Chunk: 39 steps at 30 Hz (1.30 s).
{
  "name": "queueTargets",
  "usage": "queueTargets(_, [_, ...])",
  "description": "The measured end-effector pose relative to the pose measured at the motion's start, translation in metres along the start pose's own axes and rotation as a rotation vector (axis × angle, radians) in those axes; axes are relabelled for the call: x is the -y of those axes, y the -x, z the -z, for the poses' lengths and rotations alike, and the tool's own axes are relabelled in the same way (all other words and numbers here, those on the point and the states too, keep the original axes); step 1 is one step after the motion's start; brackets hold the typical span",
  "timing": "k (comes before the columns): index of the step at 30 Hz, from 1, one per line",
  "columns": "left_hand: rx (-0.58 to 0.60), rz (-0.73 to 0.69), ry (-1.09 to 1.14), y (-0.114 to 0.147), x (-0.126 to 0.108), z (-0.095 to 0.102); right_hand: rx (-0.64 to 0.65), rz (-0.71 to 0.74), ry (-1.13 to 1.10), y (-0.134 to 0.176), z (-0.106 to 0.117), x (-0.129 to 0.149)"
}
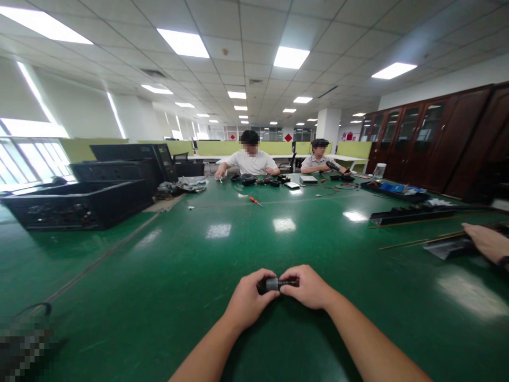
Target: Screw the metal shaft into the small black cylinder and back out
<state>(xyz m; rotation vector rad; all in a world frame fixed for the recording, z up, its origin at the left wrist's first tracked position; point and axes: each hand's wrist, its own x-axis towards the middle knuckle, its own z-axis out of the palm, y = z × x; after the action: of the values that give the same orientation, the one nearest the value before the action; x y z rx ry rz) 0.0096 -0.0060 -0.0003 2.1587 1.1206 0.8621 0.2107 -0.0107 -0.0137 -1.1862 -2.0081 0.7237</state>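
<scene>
Just above the green table, my two hands meet on a small part with a grey metal cylinder and a dark ribbed shaft. The fingers and thumb of my left hand are closed round the cylinder end. From the other side, my right hand pinches the shaft between thumb and fingers. The part lies roughly level between them. Its two ends are partly hidden by my fingers, and its exact kind cannot be made out.
An orange screwdriver lies farther up the table. Dark computer cases stand at left. Black metal strips and thin rods lie at right, near another person's hand. Two people sit opposite among dark parts.
</scene>
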Motion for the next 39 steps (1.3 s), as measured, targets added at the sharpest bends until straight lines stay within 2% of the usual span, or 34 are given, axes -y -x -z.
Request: queueTargets(39, [-0.012,0.001,-0.010,0.0002,0.0005,-0.0008,-0.001,-0.006,0.049,0.0008,0.0010,0.0001])
